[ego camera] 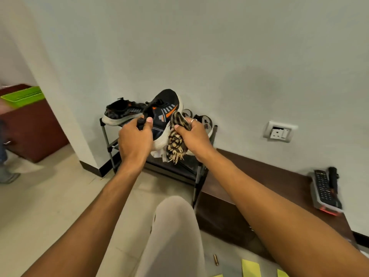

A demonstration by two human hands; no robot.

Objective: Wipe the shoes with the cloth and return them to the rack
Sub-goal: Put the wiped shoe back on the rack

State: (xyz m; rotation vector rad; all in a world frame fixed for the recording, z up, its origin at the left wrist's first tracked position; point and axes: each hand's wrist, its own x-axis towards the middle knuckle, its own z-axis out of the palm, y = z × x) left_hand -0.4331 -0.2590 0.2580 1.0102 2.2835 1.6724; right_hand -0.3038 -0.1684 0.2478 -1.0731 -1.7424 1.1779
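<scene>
Two sneakers are showing: one black mesh sneaker with orange stripes (167, 105) and one dark grey knit sneaker (121, 111). One black metal-framed shoe rack (105, 134) is standing there, and one tan-and-black checked fringed cloth (175, 139) is hanging. Two hands are gripping, the left hand (133, 140) and the right hand (194, 136). Two remotes are lying on one dark brown wooden table (259, 176): a grey-cased remote (324, 189) and a slim black remote (333, 176).

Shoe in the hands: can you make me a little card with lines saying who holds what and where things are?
rack: stands against the wall
left hand: grips the black and orange shoe near its collar
right hand: holds the checked cloth by the shoe's white sole
other shoe: lies on the rack's top shelf
status: shoe held above the rack, not yet returned
</scene>
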